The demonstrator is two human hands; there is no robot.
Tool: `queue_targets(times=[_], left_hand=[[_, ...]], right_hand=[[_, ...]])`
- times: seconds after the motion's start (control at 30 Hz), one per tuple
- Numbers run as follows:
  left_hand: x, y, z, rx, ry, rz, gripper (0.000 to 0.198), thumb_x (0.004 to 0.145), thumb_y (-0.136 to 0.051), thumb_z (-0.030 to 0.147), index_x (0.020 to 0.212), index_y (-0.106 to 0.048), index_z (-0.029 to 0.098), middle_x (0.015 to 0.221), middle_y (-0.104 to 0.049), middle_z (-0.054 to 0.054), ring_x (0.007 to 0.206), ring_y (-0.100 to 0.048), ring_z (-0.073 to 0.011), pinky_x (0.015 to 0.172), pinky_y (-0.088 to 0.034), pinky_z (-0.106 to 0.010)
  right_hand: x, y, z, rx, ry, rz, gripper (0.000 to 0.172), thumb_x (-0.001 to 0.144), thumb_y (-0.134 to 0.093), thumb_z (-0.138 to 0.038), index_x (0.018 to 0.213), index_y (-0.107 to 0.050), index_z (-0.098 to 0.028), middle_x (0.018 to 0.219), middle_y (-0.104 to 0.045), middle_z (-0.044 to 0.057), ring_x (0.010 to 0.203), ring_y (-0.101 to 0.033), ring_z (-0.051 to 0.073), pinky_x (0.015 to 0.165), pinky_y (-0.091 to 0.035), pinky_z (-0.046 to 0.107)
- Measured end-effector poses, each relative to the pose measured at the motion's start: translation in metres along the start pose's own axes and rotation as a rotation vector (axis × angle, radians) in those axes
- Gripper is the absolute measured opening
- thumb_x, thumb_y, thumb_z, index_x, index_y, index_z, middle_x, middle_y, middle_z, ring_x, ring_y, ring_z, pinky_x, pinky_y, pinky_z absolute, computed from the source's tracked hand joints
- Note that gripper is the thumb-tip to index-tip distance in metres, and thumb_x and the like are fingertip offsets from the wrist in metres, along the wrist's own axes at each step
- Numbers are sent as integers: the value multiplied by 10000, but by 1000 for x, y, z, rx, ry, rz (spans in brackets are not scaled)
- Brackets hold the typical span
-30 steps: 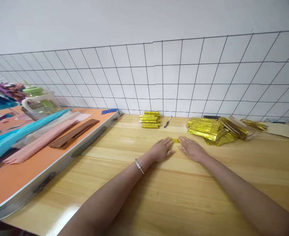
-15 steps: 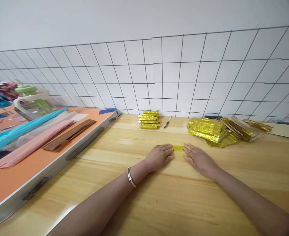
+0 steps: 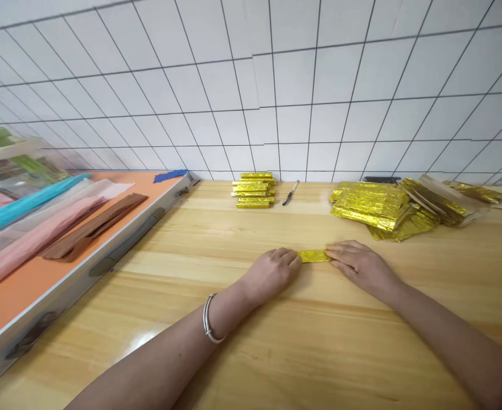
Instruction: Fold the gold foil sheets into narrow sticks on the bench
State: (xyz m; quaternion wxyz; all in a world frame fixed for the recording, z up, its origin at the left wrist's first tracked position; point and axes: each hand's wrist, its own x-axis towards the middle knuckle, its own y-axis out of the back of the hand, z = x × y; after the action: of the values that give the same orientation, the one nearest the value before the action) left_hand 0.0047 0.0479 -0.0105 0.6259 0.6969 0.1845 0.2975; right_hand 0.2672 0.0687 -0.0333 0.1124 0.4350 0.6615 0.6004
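A narrow folded strip of gold foil paper lies flat on the wooden table, stretched between my two hands. At its left end my left hand, with a silver bangle at the wrist, has its fingers curled and closed on the strip. My right hand pinches the other end, thumb tucked below the fingers. Both ends of the strip are hidden under the fingertips. Beyond my hands, a stack of rolled or folded gold foil strips sits near the wall. Farther right is a pile of gold foil sheets.
A pen lies beside the stacked strips. On the left, a raised orange board holds brown crepe paper, pink crepe paper and a blue roll. A tiled wall bounds the table's far side.
My view has tipped downward. The left fingers have gone from lying flat to curled. My right hand has shifted slightly right and now pinches the strip's end; more of the strip shows.
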Motion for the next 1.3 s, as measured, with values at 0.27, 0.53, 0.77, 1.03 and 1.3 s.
queue_targets(times=[0.27,0.53,0.77,1.03,1.3], left_hand=[[-3,-12,-11,-215,210,164,231,894,-400,166,1035,-580,195,844,-643,-36,791,-584,-146,737,-470,-255],[-4,-14,-12,-433,353,249,233,878,-429,197,1009,-622,214,862,-677,-11,768,-622,-128,718,-483,-225],[-2,-9,-10,-563,460,272,231,871,-444,218,965,-655,228,888,-700,17,782,-645,-124,724,-484,-205],[-1,-3,-10,-659,513,214,255,853,-427,203,923,-672,222,864,-698,16,765,-631,-130,682,-470,-195],[0,-2,-7,-730,506,174,260,835,-430,177,907,-675,225,834,-689,38,735,-618,-103,666,-451,-174]], right_hand=[[-1,2,-3,9,24,28,313,868,-502,-300,1168,-574,-247,1080,-652,47,1038,-551,213,911,-458,407],[-3,3,-5,18,10,70,375,871,-500,-327,1238,-507,-250,1041,-657,52,954,-586,200,851,-490,362],[-7,8,-6,48,-55,158,430,873,-499,-331,1292,-432,-256,1097,-626,56,997,-579,198,887,-477,357],[-2,16,-17,48,61,137,384,832,-559,-322,1205,-493,-260,1200,-559,81,1098,-518,226,938,-446,412],[-1,10,-11,-15,110,43,237,878,-482,-241,1090,-588,-253,1079,-595,76,1003,-529,212,859,-474,396]])
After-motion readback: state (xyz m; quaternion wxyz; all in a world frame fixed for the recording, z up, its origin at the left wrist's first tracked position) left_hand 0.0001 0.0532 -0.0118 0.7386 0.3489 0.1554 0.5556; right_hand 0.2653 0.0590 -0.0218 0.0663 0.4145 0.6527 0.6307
